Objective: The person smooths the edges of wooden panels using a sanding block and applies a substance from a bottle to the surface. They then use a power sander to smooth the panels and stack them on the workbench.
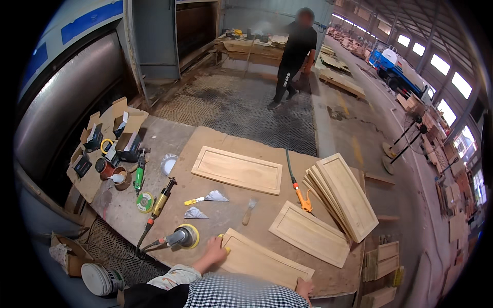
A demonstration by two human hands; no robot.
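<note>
A pale wooden panel (262, 261) with a raised frame lies at the table's near edge, in front of me. At its left end is my left hand (214, 251), its fingers closed over a small yellow piece (227, 250) that looks like folded sandpaper, pressed to the panel's frame. My right hand (304, 287) grips the panel's near right corner, its fingers partly hidden. Just left of my left hand rests a round sander (181, 236) with a yellow rim. Beyond the panel lies a scraper or flat brush (249, 211) with a wooden handle.
More panels lie around: one behind (236, 170), one to the right (309, 234), and a leaning stack (349, 197). An orange air gun (304, 199) hangs on a hose. Grinders (139, 172), boxes (128, 146) and cans fill the left. A person (297, 56) stands beyond the table.
</note>
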